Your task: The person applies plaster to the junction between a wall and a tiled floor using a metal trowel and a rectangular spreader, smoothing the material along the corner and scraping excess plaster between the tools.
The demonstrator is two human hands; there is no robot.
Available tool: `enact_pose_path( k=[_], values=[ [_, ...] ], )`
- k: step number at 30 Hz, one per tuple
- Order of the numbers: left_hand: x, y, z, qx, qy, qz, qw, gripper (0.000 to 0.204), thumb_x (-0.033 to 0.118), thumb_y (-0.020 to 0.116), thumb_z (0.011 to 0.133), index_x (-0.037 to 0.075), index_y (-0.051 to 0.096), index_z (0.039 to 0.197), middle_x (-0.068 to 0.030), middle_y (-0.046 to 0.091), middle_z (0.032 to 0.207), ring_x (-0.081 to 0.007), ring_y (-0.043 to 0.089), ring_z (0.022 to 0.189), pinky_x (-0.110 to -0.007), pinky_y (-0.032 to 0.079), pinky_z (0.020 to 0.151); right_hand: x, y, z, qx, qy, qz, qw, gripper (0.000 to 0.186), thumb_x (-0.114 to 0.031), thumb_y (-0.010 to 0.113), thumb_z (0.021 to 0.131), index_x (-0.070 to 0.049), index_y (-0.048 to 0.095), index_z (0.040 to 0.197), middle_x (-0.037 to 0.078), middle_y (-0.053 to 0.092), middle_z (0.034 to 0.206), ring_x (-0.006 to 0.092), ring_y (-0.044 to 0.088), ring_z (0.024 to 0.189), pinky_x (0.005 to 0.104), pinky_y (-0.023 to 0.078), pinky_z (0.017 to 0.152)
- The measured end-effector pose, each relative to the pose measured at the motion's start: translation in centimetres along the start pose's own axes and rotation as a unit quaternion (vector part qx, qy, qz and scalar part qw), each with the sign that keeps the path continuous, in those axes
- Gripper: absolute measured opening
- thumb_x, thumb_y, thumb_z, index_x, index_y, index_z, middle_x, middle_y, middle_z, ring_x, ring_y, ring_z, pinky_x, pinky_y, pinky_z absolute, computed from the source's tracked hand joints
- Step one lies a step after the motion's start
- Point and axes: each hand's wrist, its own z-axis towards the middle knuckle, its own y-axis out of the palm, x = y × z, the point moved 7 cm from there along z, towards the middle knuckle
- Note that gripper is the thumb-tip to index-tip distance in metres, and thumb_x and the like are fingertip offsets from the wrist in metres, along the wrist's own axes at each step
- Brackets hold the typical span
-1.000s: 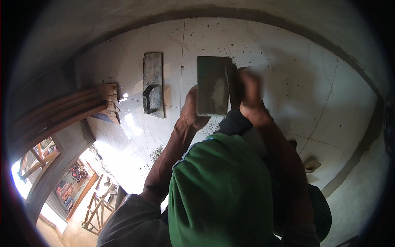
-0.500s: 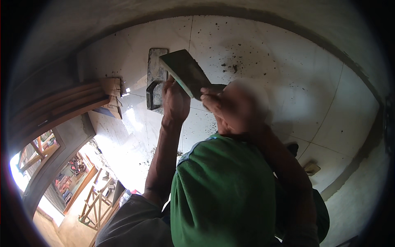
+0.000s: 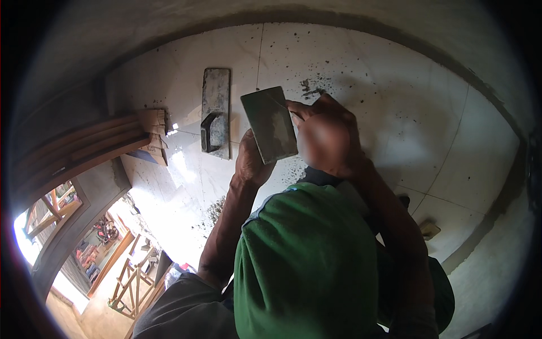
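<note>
My left hand (image 3: 252, 163) grips a flat rectangular grey-green board (image 3: 269, 127) from its lower left side. The board is held up above the floor, its smooth face turned upward and smeared with a lighter grey patch. Any handle beneath it is hidden. Close by the board's right edge is my right hand (image 3: 330, 135), fingers bent together, with fingertips at that edge; whether something thin is in them I cannot make out. Left of the board, a long plastering float (image 3: 217, 93) with a dark handle lies on the tiles.
Pale floor tiles (image 3: 406, 135) carry scattered dark crumbs (image 3: 314, 90). A small yellowish block (image 3: 430, 230) lies at the right. Brown boards (image 3: 90, 144) and cardboard (image 3: 152, 121) are along the left, near a bright doorway with a wooden frame (image 3: 127, 288) beyond. Green cloth (image 3: 307, 260) fills the lower middle.
The board has swung from a slanted tilt to showing its face more fully, moving slightly down and right. My right hand has shifted up along its right edge.
</note>
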Motion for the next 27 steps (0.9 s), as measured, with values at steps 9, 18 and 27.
enact_pose_path(
  k=[9,18,27],
  values=[
    [-1.5,-1.3,0.6,0.015,-0.001,-0.201,0.979,0.060,0.027,0.077,0.096,-0.001,0.055,0.144,-0.0175,0.063,0.139,-0.0317,0.064,0.125,-0.041,0.058,0.107,3.7,0.5,-0.9,0.032,0.313,0.286,0.905,0.022,-0.015,0.066,0.105,0.001,0.072,0.120,-0.004,0.060,0.076,0.0031,0.050,0.066,0.0249,0.043,0.059],
    [-1.3,-1.7,1.2,0.083,-0.018,-0.117,0.990,0.083,0.037,0.092,0.079,-0.001,0.057,0.144,-0.0173,0.066,0.137,-0.0327,0.066,0.127,-0.041,0.055,0.113,5.2,-0.4,-0.7,0.034,0.303,0.245,0.920,0.021,-0.013,0.064,0.105,0.000,0.071,0.119,-0.002,0.063,0.077,0.0036,0.053,0.066,0.0258,0.045,0.060],
    [4.4,-2.6,5.0,-0.034,0.116,-0.113,0.986,0.032,0.016,0.061,0.106,0.001,0.064,0.134,-0.0143,0.069,0.133,-0.0255,0.067,0.122,-0.039,0.055,0.111,1.1,0.7,-1.3,-0.014,0.286,0.343,0.895,0.022,-0.012,0.063,0.103,0.001,0.071,0.119,0.005,0.074,0.097,0.0098,0.064,0.090,0.0319,0.054,0.084]
  ],
)
